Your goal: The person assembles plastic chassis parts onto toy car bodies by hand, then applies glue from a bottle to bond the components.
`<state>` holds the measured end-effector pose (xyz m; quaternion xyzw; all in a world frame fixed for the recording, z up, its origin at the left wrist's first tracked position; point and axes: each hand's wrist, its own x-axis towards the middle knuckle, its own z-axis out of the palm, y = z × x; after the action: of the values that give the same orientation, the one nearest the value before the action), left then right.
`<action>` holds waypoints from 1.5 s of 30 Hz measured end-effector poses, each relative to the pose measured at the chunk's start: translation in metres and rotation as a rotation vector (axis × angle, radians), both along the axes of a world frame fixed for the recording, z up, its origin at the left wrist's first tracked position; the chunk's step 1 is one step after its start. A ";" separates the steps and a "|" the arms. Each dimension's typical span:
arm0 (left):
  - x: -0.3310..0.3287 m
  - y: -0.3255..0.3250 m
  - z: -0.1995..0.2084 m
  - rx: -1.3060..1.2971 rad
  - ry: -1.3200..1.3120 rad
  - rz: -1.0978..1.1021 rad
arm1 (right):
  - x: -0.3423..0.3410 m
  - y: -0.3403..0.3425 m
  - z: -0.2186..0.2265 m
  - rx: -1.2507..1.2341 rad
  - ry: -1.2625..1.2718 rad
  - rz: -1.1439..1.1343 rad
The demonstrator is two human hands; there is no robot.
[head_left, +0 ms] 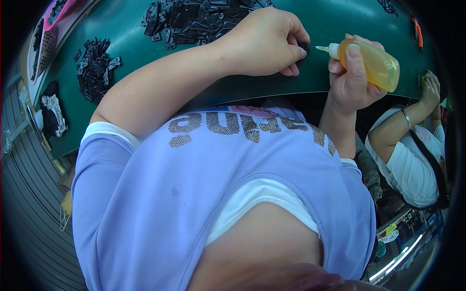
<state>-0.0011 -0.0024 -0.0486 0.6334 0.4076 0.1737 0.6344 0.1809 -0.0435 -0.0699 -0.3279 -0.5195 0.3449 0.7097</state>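
My left hand (pixel 269 43) is closed, pinching a small black plastic piece (pixel 304 47) between thumb and fingers; most of that piece is hidden. Close to its right, my right hand (pixel 353 80) grips a soft squeeze bottle (pixel 383 68) of yellowish liquid. The bottle lies tilted, its white cap and thin nozzle pointing left at the black piece, with a narrow gap between them. Beyond my left forearm spreads a large heap of flat black plastic pieces (pixel 194 22). A smaller heap of similar black pieces (pixel 94 70) sits farther left.
Both heaps rest on a green tabletop (pixel 131 41). At the far left are a perforated white basket (pixel 47 51) and a black-and-white cloth bundle (pixel 54 114). An orange-handled tool (pixel 418 34) lies at the right. Another person (pixel 412 155) works close by on the right.
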 end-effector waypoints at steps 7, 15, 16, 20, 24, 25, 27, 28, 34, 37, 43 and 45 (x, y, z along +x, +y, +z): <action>-0.003 0.001 0.008 0.016 0.027 -0.015 | -0.003 0.000 -0.002 -0.010 -0.020 -0.023; 0.005 -0.017 0.021 0.545 0.201 0.071 | -0.002 0.002 -0.003 0.003 0.014 -0.007; 0.004 -0.012 0.019 0.543 0.190 0.064 | 0.001 0.002 -0.001 0.010 -0.001 -0.008; -0.005 0.000 0.007 0.025 0.026 0.004 | 0.001 0.004 -0.005 -0.032 0.099 0.080; -0.002 0.002 0.012 0.040 0.011 -0.026 | 0.025 -0.009 0.006 -0.139 0.128 0.191; 0.000 0.004 0.015 0.039 0.011 -0.026 | 0.026 -0.013 0.006 -0.139 0.128 0.190; 0.004 0.010 0.024 -0.180 0.076 -0.027 | 0.025 -0.018 0.003 -0.151 0.123 0.188; 0.004 0.010 0.024 -0.180 0.080 -0.023 | 0.023 -0.020 -0.002 -0.139 0.083 0.154; 0.004 0.009 0.023 -0.177 0.077 -0.007 | 0.017 -0.024 -0.014 -0.036 -0.010 0.043; 0.004 0.009 0.022 -0.160 0.081 -0.015 | 0.018 -0.023 -0.014 -0.019 -0.036 0.029; 0.004 0.007 0.020 -0.153 0.058 -0.004 | 0.017 -0.022 -0.017 -0.011 -0.106 0.015; 0.004 0.008 0.021 -0.158 0.068 -0.002 | 0.017 -0.021 -0.017 -0.006 -0.120 0.017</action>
<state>0.0028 0.0054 -0.0277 0.5874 0.4408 0.1187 0.6683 0.1978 -0.0645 -0.0869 -0.3460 -0.5628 0.3321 0.6732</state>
